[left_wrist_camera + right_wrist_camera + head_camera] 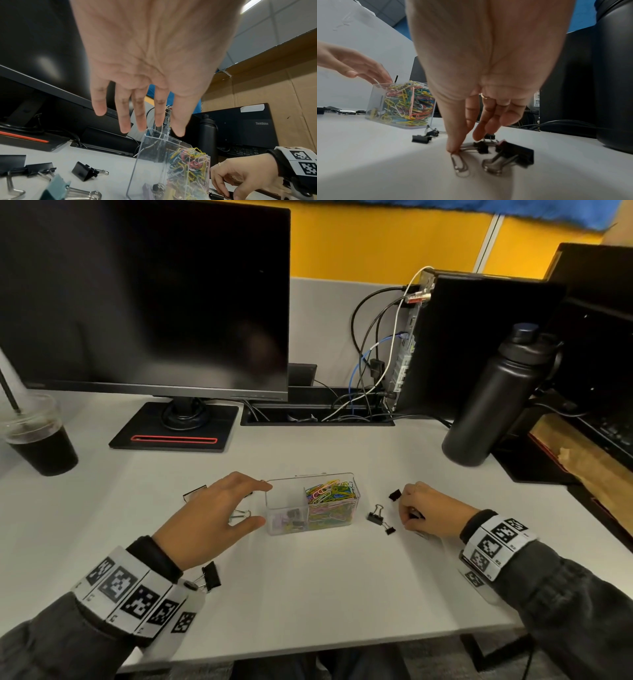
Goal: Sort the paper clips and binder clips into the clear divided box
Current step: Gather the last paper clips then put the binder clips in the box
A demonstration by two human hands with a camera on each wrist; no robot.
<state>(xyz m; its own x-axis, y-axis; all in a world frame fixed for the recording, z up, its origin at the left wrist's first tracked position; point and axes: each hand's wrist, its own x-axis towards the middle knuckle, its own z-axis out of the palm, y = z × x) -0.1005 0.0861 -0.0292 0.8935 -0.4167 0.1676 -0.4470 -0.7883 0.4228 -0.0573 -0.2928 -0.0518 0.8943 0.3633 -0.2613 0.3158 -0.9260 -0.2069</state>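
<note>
White and smooth, the surface (308, 577) carries a clear plastic divided box (286, 508) between the two hands. Its long axis runs left to right; the right compartment is heaped with coloured wire paper clips (330, 494), the left holds a few small binder clips (294, 518). The left hand (209, 518) hovers beside the box with straight, spread fingers, holding nothing. To the right, the right hand (479, 81) reaches down, thumb tip pressing the end of a silver wire paper clip (460, 166) lying flat, its length pointing toward the wrist. A black metal binder clip (511, 155) with shiny handles lies just beside it.
</note>
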